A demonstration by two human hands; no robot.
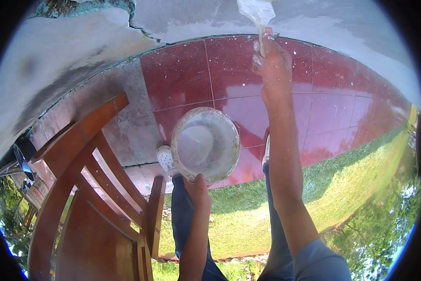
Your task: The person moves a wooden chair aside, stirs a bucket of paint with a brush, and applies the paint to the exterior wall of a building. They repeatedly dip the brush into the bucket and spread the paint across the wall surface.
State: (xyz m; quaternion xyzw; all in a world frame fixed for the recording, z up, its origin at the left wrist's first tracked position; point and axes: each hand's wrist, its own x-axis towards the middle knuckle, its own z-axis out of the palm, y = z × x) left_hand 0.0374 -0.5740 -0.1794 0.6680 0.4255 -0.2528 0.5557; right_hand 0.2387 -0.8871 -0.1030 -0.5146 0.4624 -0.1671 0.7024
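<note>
My right hand (273,58) is closed around the handle of a brush (257,13) coated in white paint, its broad head up against the pale wall (182,21). White smears cover my fingers. My left hand (199,189) grips the near rim of a round bucket (206,145), with the thumb over the edge and the other fingers hidden beneath. Inside the bucket lies whitish paint, and its rim and walls are crusted with dried paint. The bucket hangs above the tiles, in front of my legs.
A wooden chair (98,206) stands close at the left. Red tiles (173,75) dotted with white specks run along the wall's foot, with greyish tiles (131,136) at the left. Cracks mark the upper left wall. Grass (332,196) borders the tiles behind my feet.
</note>
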